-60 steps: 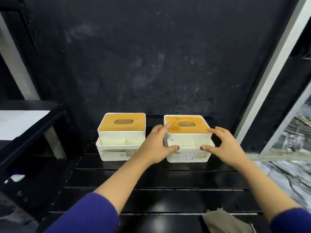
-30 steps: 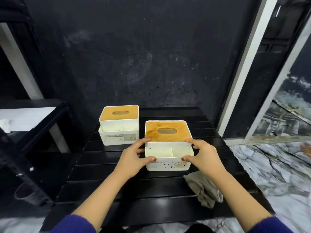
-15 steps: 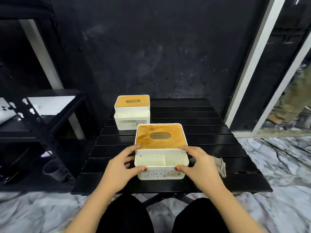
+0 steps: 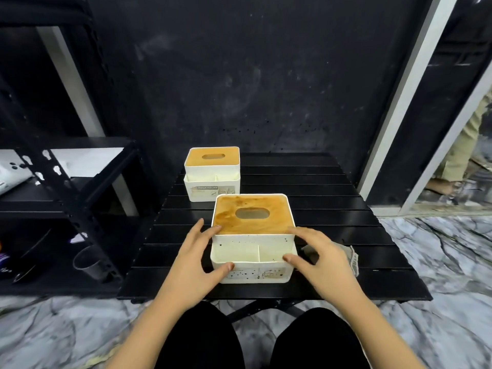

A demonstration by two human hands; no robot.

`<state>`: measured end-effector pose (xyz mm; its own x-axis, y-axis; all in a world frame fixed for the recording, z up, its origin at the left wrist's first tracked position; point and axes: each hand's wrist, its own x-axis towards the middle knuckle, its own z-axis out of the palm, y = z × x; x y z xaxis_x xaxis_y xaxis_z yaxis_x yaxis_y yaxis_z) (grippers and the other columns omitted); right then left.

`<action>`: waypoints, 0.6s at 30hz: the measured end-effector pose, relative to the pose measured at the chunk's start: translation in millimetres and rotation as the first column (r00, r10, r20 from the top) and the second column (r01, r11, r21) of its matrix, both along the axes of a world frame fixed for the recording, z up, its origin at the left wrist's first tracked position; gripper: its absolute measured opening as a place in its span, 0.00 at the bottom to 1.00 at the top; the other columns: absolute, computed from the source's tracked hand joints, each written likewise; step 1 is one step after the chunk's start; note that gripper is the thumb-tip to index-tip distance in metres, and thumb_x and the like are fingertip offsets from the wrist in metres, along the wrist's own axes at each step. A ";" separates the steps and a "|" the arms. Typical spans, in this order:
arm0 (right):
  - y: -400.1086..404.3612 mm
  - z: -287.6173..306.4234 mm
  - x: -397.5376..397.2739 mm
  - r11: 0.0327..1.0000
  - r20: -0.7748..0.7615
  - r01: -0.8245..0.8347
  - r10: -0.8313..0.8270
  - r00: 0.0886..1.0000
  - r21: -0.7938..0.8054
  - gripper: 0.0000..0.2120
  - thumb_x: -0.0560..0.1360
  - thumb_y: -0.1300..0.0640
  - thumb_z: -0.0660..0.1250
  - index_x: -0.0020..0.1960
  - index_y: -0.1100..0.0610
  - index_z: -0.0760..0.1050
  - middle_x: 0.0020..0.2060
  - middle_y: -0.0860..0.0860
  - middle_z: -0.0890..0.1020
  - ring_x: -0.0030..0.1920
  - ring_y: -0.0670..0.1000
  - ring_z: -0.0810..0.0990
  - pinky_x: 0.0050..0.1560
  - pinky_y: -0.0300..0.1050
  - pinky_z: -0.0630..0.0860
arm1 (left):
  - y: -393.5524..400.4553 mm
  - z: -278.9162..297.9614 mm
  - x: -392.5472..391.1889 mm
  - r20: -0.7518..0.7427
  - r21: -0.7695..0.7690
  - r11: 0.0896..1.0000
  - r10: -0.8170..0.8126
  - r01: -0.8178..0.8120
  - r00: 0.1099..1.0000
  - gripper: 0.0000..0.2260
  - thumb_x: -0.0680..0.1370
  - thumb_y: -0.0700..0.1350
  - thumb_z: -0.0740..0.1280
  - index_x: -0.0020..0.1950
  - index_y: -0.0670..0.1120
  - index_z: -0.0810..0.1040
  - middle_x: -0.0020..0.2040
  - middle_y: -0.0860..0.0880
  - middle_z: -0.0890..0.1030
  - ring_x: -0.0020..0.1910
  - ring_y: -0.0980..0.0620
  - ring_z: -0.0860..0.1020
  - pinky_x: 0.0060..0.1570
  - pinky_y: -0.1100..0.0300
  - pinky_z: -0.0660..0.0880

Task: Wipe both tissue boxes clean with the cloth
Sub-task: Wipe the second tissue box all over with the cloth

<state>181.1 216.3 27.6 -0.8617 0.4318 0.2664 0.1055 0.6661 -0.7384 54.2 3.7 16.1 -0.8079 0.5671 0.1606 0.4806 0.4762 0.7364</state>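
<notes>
Two white tissue boxes with orange-brown lids stand on a black slatted table. The near tissue box is stained on its lid and speckled on its front, and sits close to the table's front edge. My left hand grips its left front corner, thumb on the front. My right hand grips its right front corner, thumb on the rim. The far tissue box stands at the table's back left. A grey-beige cloth lies crumpled on the table behind my right hand, partly hidden by it.
A black metal shelf rack stands left of the table with a dark cup on its low shelf. A dark wall is behind, with a white frame post at the right. My knees are below the table edge.
Both hands drew the stained box from beside the other box at the back to the table's front edge. In the last half second it has hardly moved.
</notes>
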 end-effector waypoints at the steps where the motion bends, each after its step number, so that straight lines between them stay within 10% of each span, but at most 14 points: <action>1: 6.1 -0.8 2.2 1.000 -0.041 0.027 -0.027 0.999 -0.004 0.22 0.69 0.57 0.72 0.61 0.45 0.73 0.55 0.37 0.74 0.54 0.45 0.76 0.59 0.42 0.71 | 2.2 0.5 1.6 -0.038 -0.023 1.000 -0.011 0.010 0.999 0.32 0.70 0.53 0.73 0.65 0.71 0.58 0.76 0.61 0.48 0.73 0.61 0.51 0.71 0.57 0.55; 9: 50.0 -22.8 0.6 0.966 0.181 0.024 -0.073 0.981 0.258 0.19 0.73 0.52 0.67 0.63 0.45 0.72 0.63 0.44 0.73 0.66 0.46 0.66 0.64 0.39 0.62 | 54.8 21.4 9.3 -0.382 -0.400 0.909 -0.281 0.117 0.880 0.38 0.67 0.71 0.56 0.75 0.63 0.49 0.78 0.53 0.47 0.76 0.50 0.45 0.74 0.53 0.42; 18: 65.5 -57.3 0.1 0.892 0.237 -0.029 -0.088 0.968 0.450 0.15 0.75 0.54 0.64 0.60 0.44 0.74 0.60 0.44 0.75 0.60 0.51 0.72 0.59 0.48 0.69 | 94.8 37.7 6.2 -0.265 -0.584 0.788 -0.412 0.195 0.872 0.37 0.68 0.63 0.69 0.72 0.65 0.55 0.74 0.48 0.58 0.73 0.48 0.56 0.67 0.51 0.64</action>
